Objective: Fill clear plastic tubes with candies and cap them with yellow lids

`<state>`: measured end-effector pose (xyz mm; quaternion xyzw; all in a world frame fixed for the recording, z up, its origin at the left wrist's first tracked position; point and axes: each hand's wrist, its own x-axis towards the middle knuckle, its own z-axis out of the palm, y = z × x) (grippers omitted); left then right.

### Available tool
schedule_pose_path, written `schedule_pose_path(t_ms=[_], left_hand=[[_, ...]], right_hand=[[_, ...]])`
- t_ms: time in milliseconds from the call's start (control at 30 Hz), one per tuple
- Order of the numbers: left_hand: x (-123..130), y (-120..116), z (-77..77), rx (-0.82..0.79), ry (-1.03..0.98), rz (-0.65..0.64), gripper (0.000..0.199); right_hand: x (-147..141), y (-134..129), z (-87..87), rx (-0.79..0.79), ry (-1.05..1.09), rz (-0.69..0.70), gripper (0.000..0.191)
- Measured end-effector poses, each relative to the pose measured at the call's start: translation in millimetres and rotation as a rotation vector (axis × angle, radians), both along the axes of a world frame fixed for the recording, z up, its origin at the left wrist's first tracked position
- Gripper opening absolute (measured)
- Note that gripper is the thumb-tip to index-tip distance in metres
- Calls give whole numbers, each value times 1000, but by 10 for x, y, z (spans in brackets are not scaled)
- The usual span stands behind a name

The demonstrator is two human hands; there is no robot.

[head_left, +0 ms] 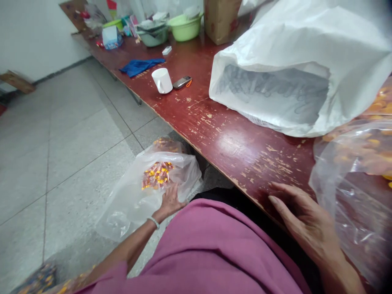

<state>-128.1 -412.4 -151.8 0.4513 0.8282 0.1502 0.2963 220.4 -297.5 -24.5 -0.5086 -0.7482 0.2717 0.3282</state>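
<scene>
My left hand (171,201), a pale bracelet on its wrist, reaches down beside the table with its fingers apart. It is over the near side of a clear plastic bag (122,204) low by the floor; I cannot tell whether it touches the plastic. Inside that bag lie many small reddish pieces with yellow ends (157,174). Empty and slightly curled, my right hand (309,220) rests at the table edge, thumb apart from the fingers. To its right is another clear plastic bag (333,183), with blurred orange-yellow pieces (361,151) behind the plastic.
A large white sack (290,36) lies open on the worn red table (196,118), thin clear pieces inside. Beyond are a white mug (162,81), a dark phone-like device (182,82), a blue cloth (139,67), green basins (185,30) and a cardboard box (220,20).
</scene>
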Motion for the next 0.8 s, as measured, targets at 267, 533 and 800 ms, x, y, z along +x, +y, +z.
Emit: schedule_pose_path(t_ms=[267,533,800], left_hand=[[82,344,477,443,212,-187,49],[733,1512,1413,762,77,-391,35],[1045,3563,1630,728,53,-403,40]], right_hand=[[10,111,40,12,30,63,21],[73,216,-35,8,144,-112,24],[137,195,-186,185,126,-115,21]])
